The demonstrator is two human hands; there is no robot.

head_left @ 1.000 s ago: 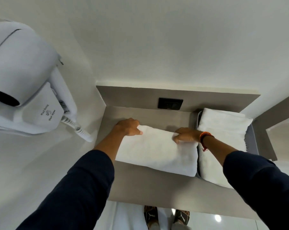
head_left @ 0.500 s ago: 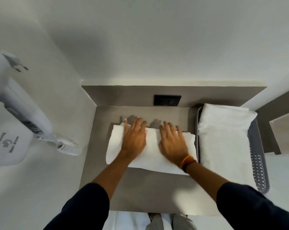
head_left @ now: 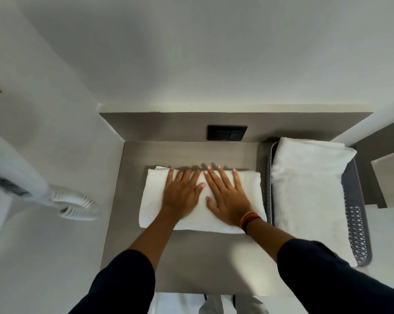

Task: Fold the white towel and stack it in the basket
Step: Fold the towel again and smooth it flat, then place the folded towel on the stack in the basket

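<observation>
A folded white towel (head_left: 154, 196) lies flat on the grey-brown shelf (head_left: 191, 257). My left hand (head_left: 182, 193) and my right hand (head_left: 227, 196) both rest palm down on its middle, fingers spread, side by side and almost touching. Neither hand grips anything. Just right of the towel stands a grey perforated basket (head_left: 359, 214) with a stack of folded white towels (head_left: 309, 189) in it. My right wrist wears orange and dark bands.
A black wall socket (head_left: 227, 132) sits on the back panel behind the towel. At the left wall hangs a white hair dryer with a coiled cord (head_left: 76, 205). White walls close in the shelf at back and left.
My hands went from pinching the towel's far corners to lying flat on its middle. Between half a second ago and now they slid a little closer together.
</observation>
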